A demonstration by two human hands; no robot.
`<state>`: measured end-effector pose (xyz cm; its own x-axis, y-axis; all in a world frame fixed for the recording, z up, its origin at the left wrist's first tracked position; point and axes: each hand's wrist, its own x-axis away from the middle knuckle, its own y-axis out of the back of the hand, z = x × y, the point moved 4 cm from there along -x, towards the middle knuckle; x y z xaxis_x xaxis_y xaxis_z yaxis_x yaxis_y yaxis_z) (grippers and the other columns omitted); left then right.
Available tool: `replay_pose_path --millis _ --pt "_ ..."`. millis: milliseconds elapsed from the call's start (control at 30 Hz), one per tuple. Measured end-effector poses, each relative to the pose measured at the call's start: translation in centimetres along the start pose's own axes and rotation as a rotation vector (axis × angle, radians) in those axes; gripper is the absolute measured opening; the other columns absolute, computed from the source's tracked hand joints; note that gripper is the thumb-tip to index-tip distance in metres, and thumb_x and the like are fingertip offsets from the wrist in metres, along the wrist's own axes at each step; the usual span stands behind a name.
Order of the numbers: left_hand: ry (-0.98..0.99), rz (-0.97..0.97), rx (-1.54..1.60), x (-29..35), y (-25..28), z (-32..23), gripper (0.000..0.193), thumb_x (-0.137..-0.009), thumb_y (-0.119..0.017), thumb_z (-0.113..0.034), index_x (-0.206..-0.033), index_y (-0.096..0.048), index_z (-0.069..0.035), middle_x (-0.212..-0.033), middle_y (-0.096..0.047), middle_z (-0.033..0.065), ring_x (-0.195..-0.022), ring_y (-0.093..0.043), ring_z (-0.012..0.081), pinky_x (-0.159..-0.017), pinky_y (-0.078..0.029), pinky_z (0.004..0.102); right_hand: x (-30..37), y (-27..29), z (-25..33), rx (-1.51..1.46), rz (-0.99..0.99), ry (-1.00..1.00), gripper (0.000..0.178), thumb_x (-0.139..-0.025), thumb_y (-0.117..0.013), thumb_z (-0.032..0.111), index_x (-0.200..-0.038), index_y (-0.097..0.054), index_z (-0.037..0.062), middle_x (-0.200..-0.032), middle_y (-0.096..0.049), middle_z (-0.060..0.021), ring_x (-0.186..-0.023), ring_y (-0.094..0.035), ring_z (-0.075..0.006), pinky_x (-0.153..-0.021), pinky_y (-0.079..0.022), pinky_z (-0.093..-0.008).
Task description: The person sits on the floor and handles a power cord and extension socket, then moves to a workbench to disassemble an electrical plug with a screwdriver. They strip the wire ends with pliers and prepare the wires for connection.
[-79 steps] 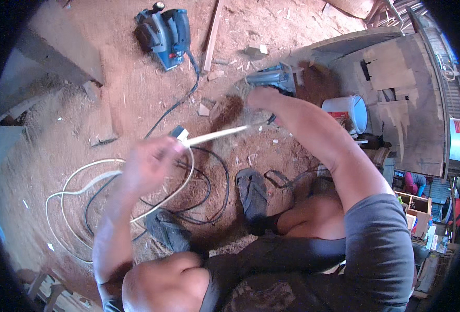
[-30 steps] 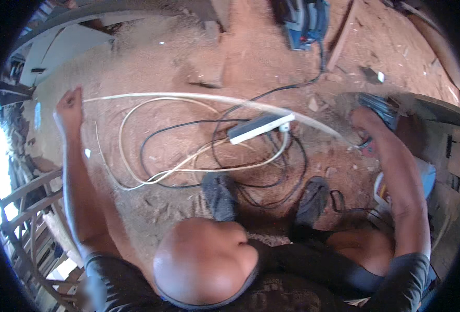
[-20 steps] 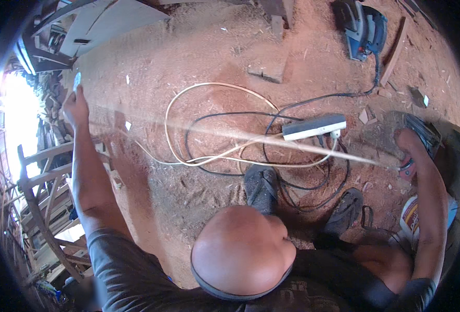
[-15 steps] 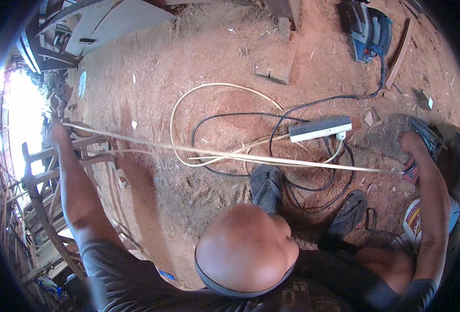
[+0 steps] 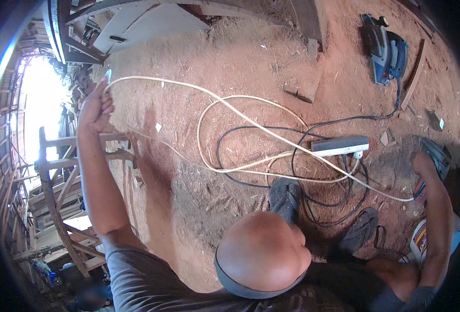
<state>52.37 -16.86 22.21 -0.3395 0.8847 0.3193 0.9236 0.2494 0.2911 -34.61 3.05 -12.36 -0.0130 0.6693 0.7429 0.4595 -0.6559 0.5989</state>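
Head view shows the left hand (image 5: 96, 110) gripping a cream round cable (image 5: 261, 126), now slack, seemingly unstrained, toward the right hand (image 5: 422, 162) clasping a blue-grey tool (image 5: 438, 157).

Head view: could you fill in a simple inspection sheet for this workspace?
Surface: brown floor, strewn with light shavings.
Job's things: cream cable; grey-blue tool, partly hidden; power strip, a white plug in it.
Clutter: loose wood pieces.
Hands: left hand holds the cream cable; right hand is at the grey-blue tool, grip unclear.
Cables: cream and black loops lie beside the power strip; a black cord reaches the blue power tool.
Surroundings: wooden frame left, bucket lower right.
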Motion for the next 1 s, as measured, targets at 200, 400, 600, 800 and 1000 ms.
replay_pose_path --millis 200,400,600,800,1000 --pt "-0.139 0.178 0.612 0.3 -12.9 0.5 0.023 -0.097 -0.066 -0.014 -0.082 -0.051 -0.008 -0.059 -0.035 -0.0045 -0.046 -0.027 0.0056 -0.040 -0.023 0.0228 -3.2 -13.4 -7.0 -0.172 -0.106 -0.072 0.028 -0.088 -0.060 0.014 -0.111 -0.073 0.0037 -0.108 -0.073 -0.0230 -0.098 -0.072 -0.0392 -0.088 -0.058 -0.0458" --pt "-0.206 0.125 1.176 0.5 -15.1 5.6 0.015 -0.094 -0.060 -0.001 -0.083 -0.049 -0.004 -0.063 -0.039 0.0011 -0.052 -0.035 0.0105 -0.047 -0.032 0.0258 -1.5 -3.1 -2.4 -0.339 0.062 -0.265 0.038 -0.097 -0.049 0.027 -0.114 -0.070 -0.0001 -0.111 -0.071 -0.0235 -0.100 -0.070 -0.0431 -0.092 -0.055 -0.0501" --pt "-0.243 -0.012 1.093 -2.9 -20.0 10.0 0.013 -0.091 -0.059 0.004 -0.095 -0.048 -0.003 -0.074 -0.046 0.0073 -0.065 -0.050 0.0189 -0.081 -0.057 0.0430 -0.6 -5.1 -2.7 -0.297 0.057 -0.234 0.032 -0.091 -0.054 0.016 -0.113 -0.072 0.0028 -0.112 -0.072 -0.0234 -0.102 -0.071 -0.0409 -0.091 -0.056 -0.0489" --pt "-0.835 -0.636 -0.454 -4.7 -16.9 11.6 0.041 -0.087 -0.067 -0.001 -0.125 -0.050 -0.003 -0.109 -0.058 0.0157 -0.098 -0.060 0.0264 -0.094 -0.051 0.0487 -0.4 -2.1 -1.8 -0.262 0.181 -0.234 0.031 -0.082 -0.061 0.011 -0.109 -0.075 0.0048 -0.114 -0.072 -0.0208 -0.106 -0.070 -0.0385 -0.089 -0.057 -0.0488" --pt "-1.258 -0.019 -0.633 8.4 -35.4 11.5 0.033 -0.080 -0.076 -0.004 -0.111 -0.063 -0.005 -0.116 -0.063 0.0166 -0.117 -0.058 0.0359 -0.100 -0.044 0.0484 -1.8 -2.8 -2.4 -0.309 0.192 -0.183 0.030 -0.086 -0.059 0.014 -0.108 -0.074 0.0011 -0.119 -0.071 -0.0194 -0.107 -0.070 -0.0387 -0.089 -0.057 -0.0470"
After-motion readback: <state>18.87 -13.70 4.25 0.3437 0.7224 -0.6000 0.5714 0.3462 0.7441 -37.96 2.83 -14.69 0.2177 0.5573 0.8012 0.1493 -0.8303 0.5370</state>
